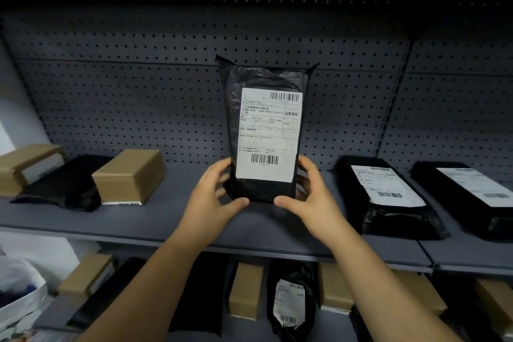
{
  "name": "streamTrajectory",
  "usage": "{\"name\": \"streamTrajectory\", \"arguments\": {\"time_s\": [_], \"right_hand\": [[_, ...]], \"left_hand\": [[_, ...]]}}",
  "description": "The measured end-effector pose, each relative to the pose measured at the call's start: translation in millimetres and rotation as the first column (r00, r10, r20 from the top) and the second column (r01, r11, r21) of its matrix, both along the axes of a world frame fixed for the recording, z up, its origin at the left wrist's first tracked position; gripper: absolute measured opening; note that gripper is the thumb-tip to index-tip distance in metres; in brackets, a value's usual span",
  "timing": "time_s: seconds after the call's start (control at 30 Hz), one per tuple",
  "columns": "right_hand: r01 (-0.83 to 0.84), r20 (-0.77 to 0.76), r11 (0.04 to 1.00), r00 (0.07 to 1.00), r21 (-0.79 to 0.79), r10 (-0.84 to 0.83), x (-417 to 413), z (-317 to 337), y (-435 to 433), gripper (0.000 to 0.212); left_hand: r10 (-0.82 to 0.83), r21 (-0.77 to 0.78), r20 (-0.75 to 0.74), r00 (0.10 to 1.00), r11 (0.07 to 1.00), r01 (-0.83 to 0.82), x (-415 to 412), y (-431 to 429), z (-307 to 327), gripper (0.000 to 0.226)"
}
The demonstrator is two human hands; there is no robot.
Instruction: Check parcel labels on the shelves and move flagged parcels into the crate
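Standing upright over the middle of the grey shelf (166, 219), the black plastic-wrapped parcel (263, 78) turns its white shipping label (268, 133) to the camera. The left hand (215, 191) and right hand (308, 191) grip its lower end, their fingers (306, 165) curled round its side edges and both thumbs pressed on the bottom front. On the shelf to its left lie a brown cardboard box (129, 175) and a black bag (69, 183), and to its right lie two flat labelled black parcels (388, 197), all before a perforated back panel (125, 91).
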State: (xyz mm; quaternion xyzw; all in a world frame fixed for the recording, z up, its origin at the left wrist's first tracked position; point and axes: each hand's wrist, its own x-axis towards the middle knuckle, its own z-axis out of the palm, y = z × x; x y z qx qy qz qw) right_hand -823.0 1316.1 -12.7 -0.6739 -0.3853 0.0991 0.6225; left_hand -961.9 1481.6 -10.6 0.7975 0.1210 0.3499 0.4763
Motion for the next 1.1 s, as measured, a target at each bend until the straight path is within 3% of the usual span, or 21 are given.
{"name": "streamTrajectory", "arguments": {"time_s": [0.53, 0.97, 1.1], "right_hand": [[-0.02, -0.011, 0.999, 1.0, -0.04, 0.019, -10.0, 4.2, 4.6, 0.083], [0.005, -0.031, 0.995, 0.999, -0.104, -0.008, 6.7, -4.7, -2.0, 0.083], [0.038, -0.029, 0.99, 0.999, -0.132, -0.042, 9.8, -5.4, -9.7, 0.084]], "left_hand": [[0.03, 0.008, 0.02, 0.999, 1.0, -0.03, -10.4, 5.2, -1.4, 0.08], [-0.03, -0.008, -0.102, 0.994, 1.0, 0.03, 0.8, 6.5, 0.5, 0.081], [-0.035, -0.063, -0.131, 0.991, 0.998, 0.027, 9.5, 8.7, -3.4, 0.067]]}}
